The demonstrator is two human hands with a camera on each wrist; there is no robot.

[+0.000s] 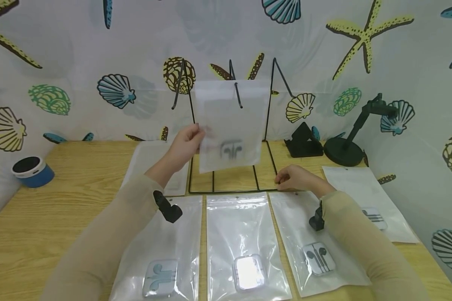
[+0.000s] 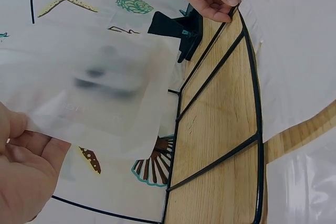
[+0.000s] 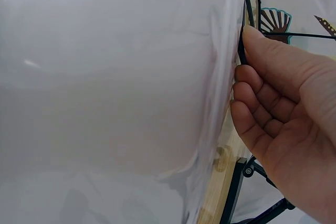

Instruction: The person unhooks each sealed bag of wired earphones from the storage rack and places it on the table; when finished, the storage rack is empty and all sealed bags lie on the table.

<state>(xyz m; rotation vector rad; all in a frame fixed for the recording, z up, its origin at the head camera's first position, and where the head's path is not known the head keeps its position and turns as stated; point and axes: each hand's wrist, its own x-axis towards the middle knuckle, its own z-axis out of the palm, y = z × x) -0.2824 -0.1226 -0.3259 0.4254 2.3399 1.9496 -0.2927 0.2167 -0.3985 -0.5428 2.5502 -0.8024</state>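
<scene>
A frosted bag (image 1: 231, 117) hangs by its top on the middle hook of a black wire display rack (image 1: 233, 192). A dark earphone shape shows blurred through its lower part. My left hand (image 1: 185, 144) pinches the bag's left edge between thumb and fingers, also visible in the left wrist view. The right hand (image 1: 299, 179) grips the rack's front right base corner; in the right wrist view that hand (image 3: 289, 103) has its thumb and curled fingertips at the black wire. Close to its fingers, a large glossy bag (image 3: 115, 93) fills much of that view.
Several bags lie flat before and beside the rack, including a middle one (image 1: 237, 234) with a boxed earphone set (image 1: 250, 272). A black stand (image 1: 304, 141) and a black lamp-like arm (image 1: 344, 146) stand back right. A blue-and-white round object (image 1: 34, 172) sits far left.
</scene>
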